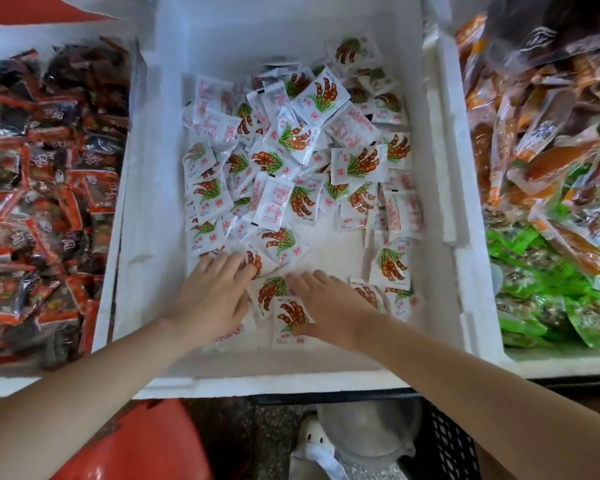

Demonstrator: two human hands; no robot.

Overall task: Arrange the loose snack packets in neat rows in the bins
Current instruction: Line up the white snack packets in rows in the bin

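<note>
Three bins (146,202), left hand (212,292), right hand (329,306) flat on uncountable white packets (361,164)

The scene is viewed from one head-worn wide-angle camera, tilted forward and steeply down — nearly straight into the middle bin (146,220), which is framed close and centred. The left bin (11,384) and right bin (561,365) are cropped at the edges — floor (257,438) is caught below.
</note>
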